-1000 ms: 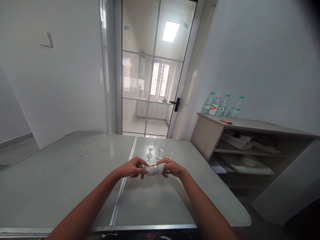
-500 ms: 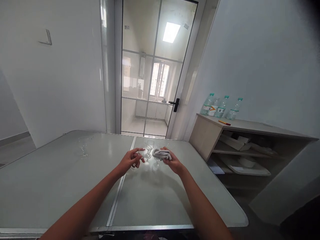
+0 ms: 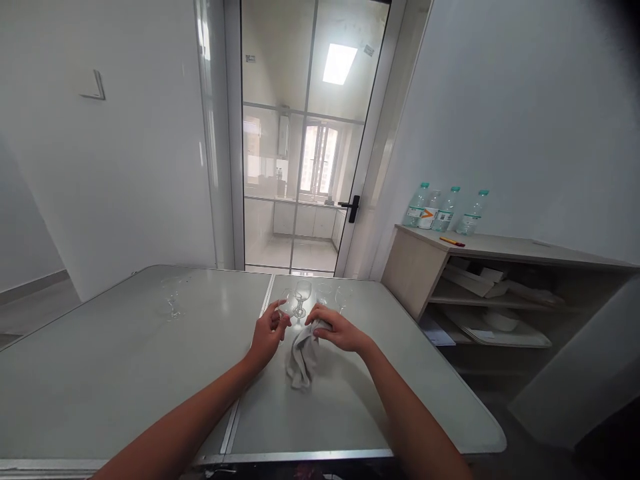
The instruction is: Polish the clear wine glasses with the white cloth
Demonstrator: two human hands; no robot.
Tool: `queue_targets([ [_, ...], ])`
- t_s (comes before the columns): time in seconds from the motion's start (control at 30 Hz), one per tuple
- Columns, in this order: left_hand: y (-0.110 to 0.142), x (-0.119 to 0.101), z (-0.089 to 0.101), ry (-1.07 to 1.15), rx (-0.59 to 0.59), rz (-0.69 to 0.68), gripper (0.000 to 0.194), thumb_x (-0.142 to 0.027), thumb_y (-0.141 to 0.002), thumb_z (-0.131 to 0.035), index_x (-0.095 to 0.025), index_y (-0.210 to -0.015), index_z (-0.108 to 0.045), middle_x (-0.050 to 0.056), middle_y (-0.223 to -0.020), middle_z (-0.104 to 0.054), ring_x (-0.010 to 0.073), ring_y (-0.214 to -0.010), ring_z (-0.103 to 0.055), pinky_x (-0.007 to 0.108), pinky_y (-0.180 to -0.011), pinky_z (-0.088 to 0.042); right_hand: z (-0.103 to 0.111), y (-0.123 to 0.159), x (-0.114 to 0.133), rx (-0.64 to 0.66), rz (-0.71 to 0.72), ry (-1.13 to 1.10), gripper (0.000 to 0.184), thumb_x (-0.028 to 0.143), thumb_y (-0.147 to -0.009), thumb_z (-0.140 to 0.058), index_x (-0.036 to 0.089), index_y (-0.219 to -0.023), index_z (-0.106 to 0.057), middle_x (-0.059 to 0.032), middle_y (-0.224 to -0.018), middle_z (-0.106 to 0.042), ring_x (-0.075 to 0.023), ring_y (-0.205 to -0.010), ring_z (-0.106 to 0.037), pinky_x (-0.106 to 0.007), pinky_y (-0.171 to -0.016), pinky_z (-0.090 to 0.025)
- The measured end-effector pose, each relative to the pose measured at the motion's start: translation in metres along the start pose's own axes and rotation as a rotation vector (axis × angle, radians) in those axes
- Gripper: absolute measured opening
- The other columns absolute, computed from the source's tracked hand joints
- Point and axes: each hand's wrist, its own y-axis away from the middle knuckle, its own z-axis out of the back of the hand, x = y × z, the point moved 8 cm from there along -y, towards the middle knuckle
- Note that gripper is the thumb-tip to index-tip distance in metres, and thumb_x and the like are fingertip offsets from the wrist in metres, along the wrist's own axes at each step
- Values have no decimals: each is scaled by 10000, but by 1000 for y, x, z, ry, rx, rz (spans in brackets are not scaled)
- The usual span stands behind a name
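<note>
My right hand [image 3: 336, 329] grips a grey-white cloth [image 3: 303, 360], which hangs down in loose folds toward the table. Just left of it, the bent fingers of my left hand [image 3: 270, 328] close around a clear wine glass [image 3: 286, 301]; its outline is faint and my fingers hide part of it. Behind the gap between my hands, another clear wine glass [image 3: 302, 292] stands upright. Fainter stemmed glasses [image 3: 344, 297] are beyond my right hand. Away on the left part of the table stands one more stemmed glass [image 3: 173, 303].
The pale table [image 3: 170, 380] has a metal seam running front to back under my left forearm. On the right, a wooden shelf unit [image 3: 413, 267] bears several plastic bottles [image 3: 447, 212] and a yellow-red pen-like item [image 3: 452, 241]. A glazed door [image 3: 300, 153] is behind the table.
The cloth, bunched in my right hand before, now hangs open below it. My left hand has shifted slightly right and turned more upright, nearer the right hand.
</note>
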Motion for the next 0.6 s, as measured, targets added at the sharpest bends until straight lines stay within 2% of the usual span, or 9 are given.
queue_targets([
  [0.07, 1, 0, 5, -65, -45, -71, 526, -501, -945, -598, -184, -1358, -520, -2, -801, -627, 102, -574, -531, 222, -545, -447, -3, -2, 0, -4, 52, 146, 103, 307, -913, -680, 210, -928, -651, -41, -963, -566, -196, -876, -524, -325, -806, -424],
  [0.13, 3, -2, 9, -128, -85, -160, 513, -463, -942, -616, -188, -1363, -519, -2, -812, -629, 110, -612, -555, 223, -573, -457, -4, -2, 3, -30, 102, 277, 84, 235, -892, -689, 208, -843, -626, -39, -898, -571, -208, -867, -507, -339, -805, -428],
  [0.2, 4, -2, 11, -167, -106, -217, 504, -433, -946, -619, -192, -1374, -509, -1, -823, -634, 109, -621, -558, 227, -593, -462, -3, -1, 6, -60, 115, 344, 60, 198, -887, -675, 219, -931, -638, -48, -935, -573, -229, -931, -501, -372, -869, -439],
  [0.3, 4, 2, 10, -170, -92, -218, 492, -410, -958, -606, -198, -1387, -493, 1, -843, -638, 108, -624, -564, 234, -616, -473, -2, 1, 5, -54, 69, 332, 274, 130, -948, -510, 250, -1171, -616, -59, -1069, -549, -229, -1038, -510, -412, -984, -433],
  [0.37, 4, 4, 7, -157, -68, -201, 487, -407, -961, -604, -201, -1388, -491, 1, -850, -636, 108, -627, -569, 238, -625, -477, -2, 1, 1, -55, 40, 301, 336, 93, -960, -421, 248, -1197, -602, -66, -1110, -527, -210, -1019, -529, -381, -947, -462],
  [0.5, 4, 7, 2, -130, -31, -174, 492, -415, -959, -605, -202, -1389, -497, 3, -850, -637, 112, -627, -572, 238, -619, -472, 0, 0, -4, -102, 65, 321, 104, 166, -947, -552, 213, -1018, -612, -66, -1042, -561, -176, -838, -551, -306, -758, -478],
  [0.6, 5, 7, 0, -122, -18, -169, 495, -415, -954, -612, -202, -1387, -502, 3, -848, -635, 114, -633, -576, 235, -618, -471, 3, 0, 1, -140, 135, 395, 73, 167, -932, -585, 214, -878, -596, -58, -957, -621, -197, -856, -571, -336, -796, -461],
])
